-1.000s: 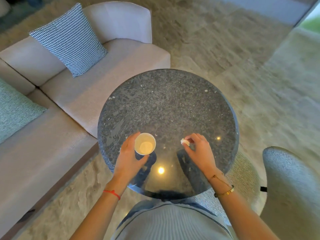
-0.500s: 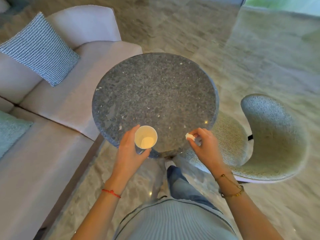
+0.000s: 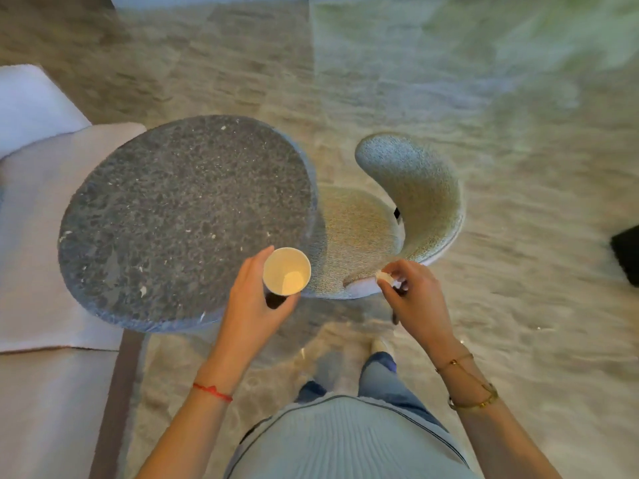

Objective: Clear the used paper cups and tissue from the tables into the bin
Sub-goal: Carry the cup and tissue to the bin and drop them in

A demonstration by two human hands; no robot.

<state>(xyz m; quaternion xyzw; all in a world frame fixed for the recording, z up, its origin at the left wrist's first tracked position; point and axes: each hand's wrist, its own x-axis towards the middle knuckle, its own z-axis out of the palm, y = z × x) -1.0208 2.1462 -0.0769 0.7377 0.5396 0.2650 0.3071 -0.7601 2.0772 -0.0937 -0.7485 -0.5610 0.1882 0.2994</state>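
My left hand [image 3: 252, 305] grips an upright paper cup [image 3: 287, 271], white inside, held off the right edge of the round dark stone table [image 3: 166, 216]. My right hand [image 3: 413, 299] pinches a small crumpled white tissue [image 3: 384, 276] between its fingertips, over the edge of the chair seat. Both hands are raised in front of my body, apart from the table top. No bin is in view.
A curved grey-green fabric chair [image 3: 415, 202] stands right of the table. A pale sofa [image 3: 41, 188] runs along the left. A dark object [image 3: 627, 250] sits at the right edge on the stone floor. My legs and a shoe [image 3: 378, 345] show below.
Both hands lifted the cup and tissue off the table and carried them right. My view turned right, so the table and sofa slid left and the chair came into the middle.
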